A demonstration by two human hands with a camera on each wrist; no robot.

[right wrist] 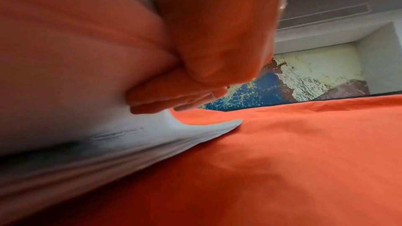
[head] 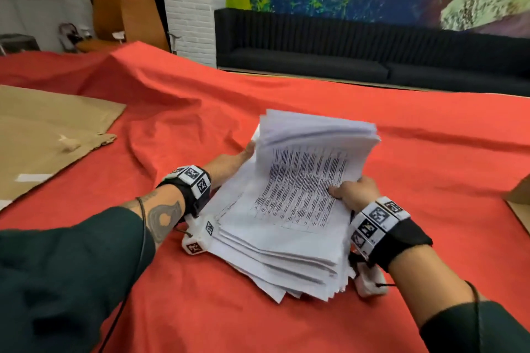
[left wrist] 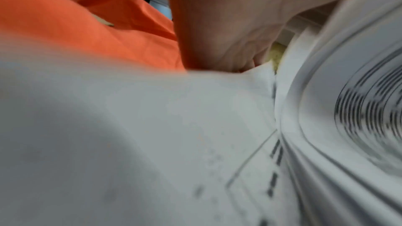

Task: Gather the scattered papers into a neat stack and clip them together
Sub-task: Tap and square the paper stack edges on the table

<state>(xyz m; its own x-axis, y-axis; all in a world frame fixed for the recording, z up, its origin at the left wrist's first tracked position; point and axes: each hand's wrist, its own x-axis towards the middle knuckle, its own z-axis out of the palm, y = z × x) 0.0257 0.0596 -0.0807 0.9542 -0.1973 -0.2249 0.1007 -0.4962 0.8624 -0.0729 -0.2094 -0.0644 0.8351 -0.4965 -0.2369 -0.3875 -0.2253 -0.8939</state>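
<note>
Gripping a thick sheaf of printed papers (head: pixel 298 203) from both sides, the person has it tilted up off the red cloth (head: pixel 430 129) that covers the desk, its near edge resting on the fabric just in front of them. The left hand (head: pixel 229 162) holds the left edge, fingers tucked behind the sheets; the right hand (head: pixel 354 190) pinches the right edge, thumb on the printed top page and fingers curled underneath, as the right wrist view shows. Both forearms reach forward, wrists bent inward toward the pile. The stack looks heavy as a whole but floppy sheet by sheet: the far end fans and droops, and the near corners are staggered. I would judge the long sides the best place to hold while tapping it square. No clip is visible. Brown cardboard (head: pixel 43 129) lies to the left.
</note>
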